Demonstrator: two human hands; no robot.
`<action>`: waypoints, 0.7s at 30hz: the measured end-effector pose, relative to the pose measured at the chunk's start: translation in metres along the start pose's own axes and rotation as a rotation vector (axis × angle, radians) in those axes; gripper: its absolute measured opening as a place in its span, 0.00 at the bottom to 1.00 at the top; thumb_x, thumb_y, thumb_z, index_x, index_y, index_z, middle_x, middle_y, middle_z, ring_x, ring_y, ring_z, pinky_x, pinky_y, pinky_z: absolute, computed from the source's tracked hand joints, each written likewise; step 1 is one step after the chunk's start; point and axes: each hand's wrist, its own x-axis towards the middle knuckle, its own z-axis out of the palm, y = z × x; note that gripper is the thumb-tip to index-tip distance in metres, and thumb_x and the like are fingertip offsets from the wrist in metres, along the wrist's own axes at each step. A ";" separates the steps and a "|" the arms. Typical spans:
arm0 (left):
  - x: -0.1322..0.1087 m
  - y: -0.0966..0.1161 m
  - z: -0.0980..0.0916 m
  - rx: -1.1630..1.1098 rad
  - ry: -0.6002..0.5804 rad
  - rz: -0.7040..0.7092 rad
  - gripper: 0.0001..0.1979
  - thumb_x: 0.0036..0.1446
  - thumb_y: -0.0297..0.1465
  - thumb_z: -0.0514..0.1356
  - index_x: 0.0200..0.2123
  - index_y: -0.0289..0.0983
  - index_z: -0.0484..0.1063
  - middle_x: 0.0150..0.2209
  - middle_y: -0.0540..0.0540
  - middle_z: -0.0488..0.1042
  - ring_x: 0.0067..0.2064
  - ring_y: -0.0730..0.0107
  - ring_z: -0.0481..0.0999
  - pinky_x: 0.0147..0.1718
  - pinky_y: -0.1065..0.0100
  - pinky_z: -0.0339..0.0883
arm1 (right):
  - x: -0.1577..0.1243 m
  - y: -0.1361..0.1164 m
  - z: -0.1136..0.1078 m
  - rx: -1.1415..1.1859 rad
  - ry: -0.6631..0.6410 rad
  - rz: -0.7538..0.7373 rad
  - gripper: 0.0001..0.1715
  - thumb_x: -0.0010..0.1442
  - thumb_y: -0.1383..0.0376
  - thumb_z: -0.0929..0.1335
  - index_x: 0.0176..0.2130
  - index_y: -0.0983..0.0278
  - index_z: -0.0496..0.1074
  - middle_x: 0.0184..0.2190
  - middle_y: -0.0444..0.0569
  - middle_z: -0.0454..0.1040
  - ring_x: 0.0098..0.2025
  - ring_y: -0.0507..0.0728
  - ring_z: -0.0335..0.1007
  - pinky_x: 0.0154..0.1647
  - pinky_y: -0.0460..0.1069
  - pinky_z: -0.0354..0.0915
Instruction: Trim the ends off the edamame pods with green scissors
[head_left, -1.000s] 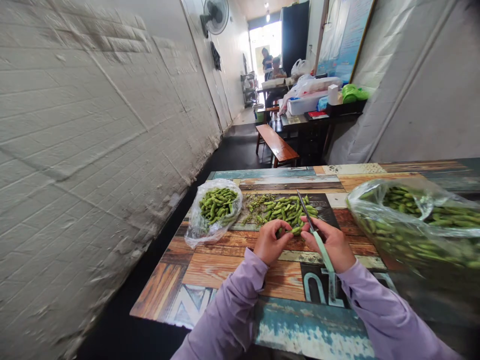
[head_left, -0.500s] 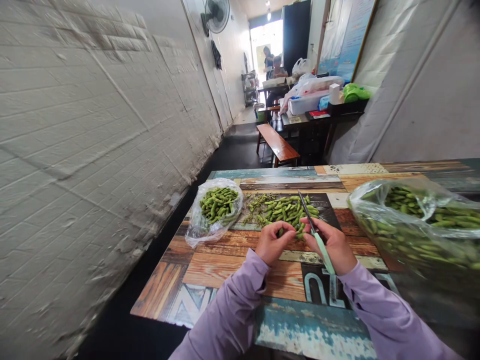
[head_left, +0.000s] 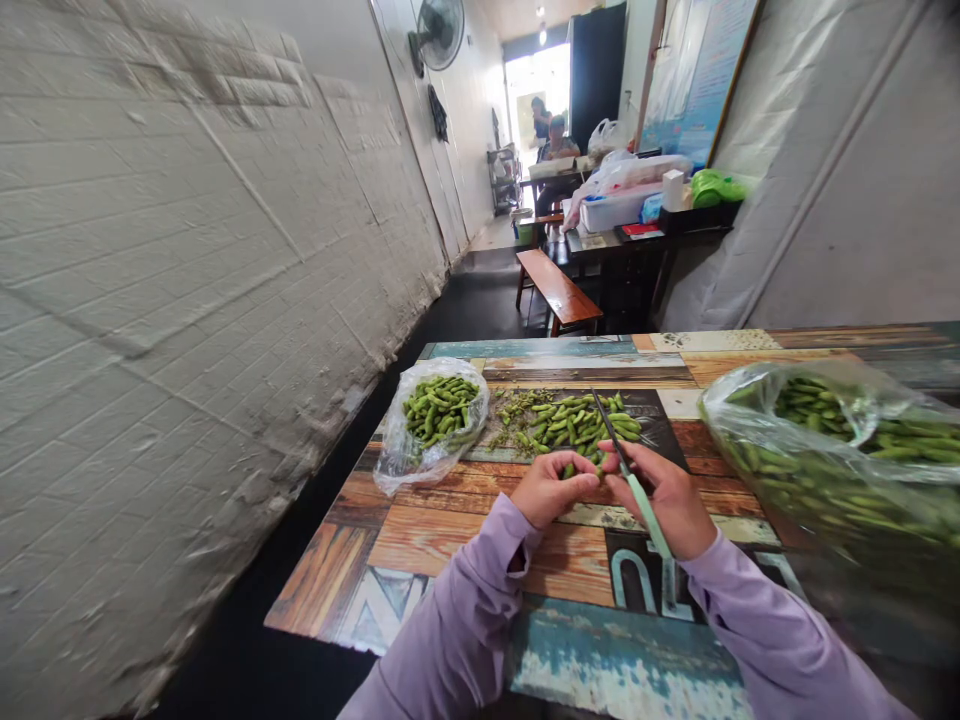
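My right hand [head_left: 670,497] is closed round scissors [head_left: 646,508] with a pale green handle; their dark blades point away over the pods. Close beside it, my left hand [head_left: 553,488] is curled with thumb and fingertips together, and a bit of green edamame pod shows in its grip. The fingertips of both hands nearly meet. Just beyond them lies a loose heap of edamame pods [head_left: 577,422]. Small stem trimmings [head_left: 517,405] are scattered at the heap's left side.
An open plastic bag of pods [head_left: 441,410] sits on the left of the patterned table [head_left: 435,540]. A larger clear bag of pods [head_left: 817,480] stands on the right. Beyond are a wooden bench [head_left: 559,288], a loaded table [head_left: 686,222] and two people near the doorway.
My left hand has shifted slightly right, closer to the right hand's fingertips. The right hand still holds the scissors, almost in the same spot. The view has tilted a little.
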 end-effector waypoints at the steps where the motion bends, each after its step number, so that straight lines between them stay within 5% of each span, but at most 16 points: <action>1: 0.001 0.000 -0.001 -0.025 0.034 0.016 0.21 0.40 0.44 0.67 0.30 0.34 0.67 0.13 0.59 0.55 0.14 0.85 0.49 0.15 0.76 0.39 | 0.000 0.001 -0.001 -0.015 0.016 -0.001 0.17 0.56 0.62 0.66 0.46 0.63 0.69 0.36 0.49 0.75 0.33 0.54 0.73 0.37 0.48 0.70; 9: 0.003 0.005 -0.010 0.081 0.273 0.238 0.18 0.40 0.41 0.67 0.26 0.35 0.65 0.20 0.55 0.60 0.22 0.81 0.57 0.22 0.75 0.51 | -0.001 0.008 -0.002 -0.222 0.061 -0.141 0.21 0.56 0.59 0.67 0.49 0.62 0.68 0.41 0.53 0.73 0.38 0.57 0.72 0.40 0.52 0.70; 14: 0.004 0.006 -0.013 0.198 0.281 0.352 0.15 0.45 0.38 0.65 0.23 0.34 0.64 0.23 0.53 0.60 0.26 0.78 0.57 0.27 0.73 0.53 | -0.003 0.012 0.002 -0.244 -0.049 -0.189 0.24 0.54 0.61 0.69 0.51 0.61 0.66 0.43 0.52 0.71 0.35 0.55 0.71 0.38 0.51 0.71; 21: 0.000 0.009 -0.009 0.242 0.268 0.340 0.12 0.46 0.36 0.64 0.26 0.34 0.66 0.24 0.51 0.64 0.28 0.76 0.61 0.29 0.72 0.55 | -0.002 0.012 0.003 -0.265 -0.107 -0.234 0.26 0.53 0.61 0.69 0.52 0.60 0.66 0.44 0.52 0.71 0.42 0.59 0.70 0.43 0.54 0.70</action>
